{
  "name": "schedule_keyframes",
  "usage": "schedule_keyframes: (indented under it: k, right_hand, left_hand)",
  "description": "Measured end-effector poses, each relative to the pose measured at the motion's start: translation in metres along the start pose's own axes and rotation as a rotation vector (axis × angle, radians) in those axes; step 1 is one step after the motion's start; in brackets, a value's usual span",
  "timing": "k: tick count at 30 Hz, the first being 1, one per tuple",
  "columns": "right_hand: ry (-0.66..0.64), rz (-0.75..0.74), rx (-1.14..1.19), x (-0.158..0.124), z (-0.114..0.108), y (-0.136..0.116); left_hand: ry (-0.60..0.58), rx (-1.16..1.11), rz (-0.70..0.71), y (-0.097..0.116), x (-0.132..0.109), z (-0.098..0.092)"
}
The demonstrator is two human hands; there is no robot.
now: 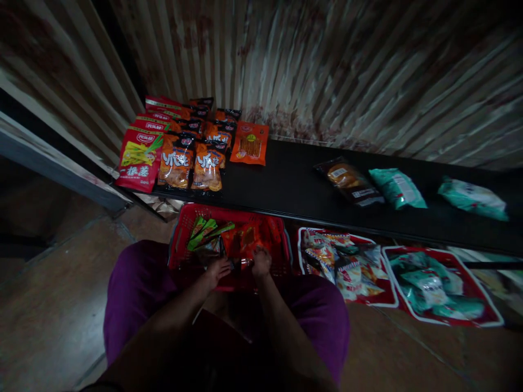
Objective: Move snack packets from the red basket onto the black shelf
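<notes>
Both hands reach into a red basket (pixel 176 256) between the purple-clad knees. At its near middle, my left hand (pixel 219 268) has its fingers bent at a small dark packet (pixel 232 264). My right hand (pixel 261 261) is closed beside a shiny red piece of packaging (pixel 247 262); the dim light hides exactly what its fingers hold. Orange-red packets (pixel 249 235) lie just beyond the hands, and green packets (pixel 203 233) rest in the basket's left part.
On the black shelf (pixel 281 174) stand red bags (pixel 141 155), orange-black bags (pixel 174 162) and a flat orange packet (pixel 250 144). Brown (pixel 347 181) and teal (pixel 398 188) packages lie farther right. Two filled baskets, one (pixel 394 298) beside another (pixel 496 316), sit below.
</notes>
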State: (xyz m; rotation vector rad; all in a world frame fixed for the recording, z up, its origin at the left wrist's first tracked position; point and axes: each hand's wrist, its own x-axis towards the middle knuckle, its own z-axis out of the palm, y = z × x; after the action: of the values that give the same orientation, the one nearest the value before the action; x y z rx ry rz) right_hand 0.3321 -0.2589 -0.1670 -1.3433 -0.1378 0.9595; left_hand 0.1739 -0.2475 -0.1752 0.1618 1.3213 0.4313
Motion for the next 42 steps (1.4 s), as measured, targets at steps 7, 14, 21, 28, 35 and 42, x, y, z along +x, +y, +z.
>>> schedule_keyframes:
  k: [7,14,21,28,35,42]
  right_hand:
    - [0.061,0.042,0.142,-0.076,-0.002,-0.038]
    - [-0.108,0.038,0.218,-0.152,-0.034,-0.075]
    - [-0.294,0.039,0.051,-0.172,-0.033,-0.141]
    - [-0.286,-0.156,0.145,-0.164,0.019,-0.192]
    - [-0.269,-0.14,0.124,-0.159,0.034,-0.192]
    - [-0.277,-0.111,0.097,-0.164,0.038,-0.196]
  left_hand:
    - [-0.221,-0.241,0.001,0.032,-0.048,0.004]
    - [-0.481,-0.148,0.274,0.043,-0.123,0.023]
    - [-0.604,-0.11,0.516,0.056,-0.181,0.032]
    - [-0.596,0.002,0.667,0.053,-0.218,0.026]
    - [-0.561,0.002,0.709,0.063,-0.234,0.03]
    - [-0.471,-0.055,0.825,0.082,-0.241,0.049]
